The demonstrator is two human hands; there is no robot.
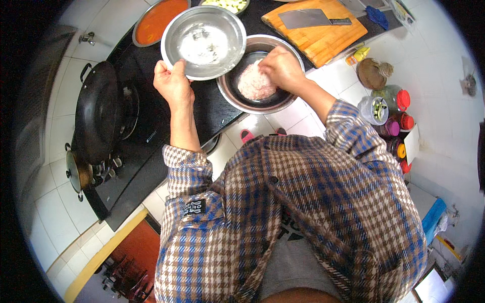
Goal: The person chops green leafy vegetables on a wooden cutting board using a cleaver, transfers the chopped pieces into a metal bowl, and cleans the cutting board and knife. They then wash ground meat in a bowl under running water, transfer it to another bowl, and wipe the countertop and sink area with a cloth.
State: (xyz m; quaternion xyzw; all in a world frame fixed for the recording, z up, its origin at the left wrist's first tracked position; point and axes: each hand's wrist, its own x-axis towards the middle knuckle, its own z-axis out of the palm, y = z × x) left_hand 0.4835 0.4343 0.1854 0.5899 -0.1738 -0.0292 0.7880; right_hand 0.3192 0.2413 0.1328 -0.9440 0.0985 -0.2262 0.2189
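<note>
My left hand [173,81] grips the rim of a shallow stainless steel bowl [235,41], thumb on top. White powder residue [204,45] coats the bottom of this bowl. To its right is a larger steel basin [298,57], partly covered by the held bowl. A pale pink lump of minced meat [255,84] lies in the basin. My right hand [281,70] reaches over the basin's right side, fingers curled down at the lump's upper right edge. The fingertips are hard to make out, so I cannot tell whether they hold anything.
A cleaver [305,19] rests on a wooden cutting board [322,41] at the upper right. Behind the bowls stand a basin of orange-red liquid [159,22] and a bowl of chopped pale green pieces [229,4]. A black wok [96,111] sits on the stove at left; lidded jars [403,100] line the right wall.
</note>
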